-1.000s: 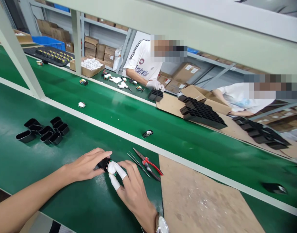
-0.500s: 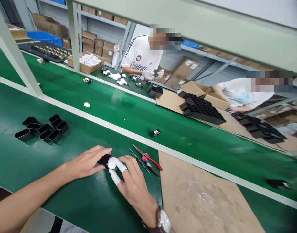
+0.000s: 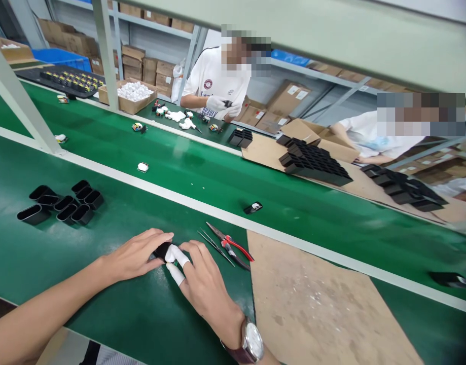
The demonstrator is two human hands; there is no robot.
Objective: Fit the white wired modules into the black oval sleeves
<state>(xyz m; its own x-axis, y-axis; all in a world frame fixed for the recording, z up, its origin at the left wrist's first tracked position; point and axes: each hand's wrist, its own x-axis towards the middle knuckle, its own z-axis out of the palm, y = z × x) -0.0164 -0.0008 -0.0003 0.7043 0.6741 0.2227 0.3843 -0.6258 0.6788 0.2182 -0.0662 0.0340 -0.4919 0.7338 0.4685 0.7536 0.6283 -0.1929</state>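
Note:
Between thumb and fingers, my left hand grips a black plastic case lying on its side. White cots cover the thumb and forefinger of my right hand, which pinches a small circuit board with a white top at the case's open end. Part of the board seems to be inside the case; the fingers hide the rest. Right of my hands, tweezers lie beside red-and-black long-nose pliers. Several empty black cases stand on the green table to the left.
A green conveyor belt runs behind a pale rail, carrying boards and black cases. Brown cardboard covers the table at right. Across the belt, a co-worker in white gloves handles a small dark part. A metal post rises at left.
My right hand has shifted slightly left, bringing the board further into the case. Parts on the belt have moved to the right. My left hand keeps its grip.

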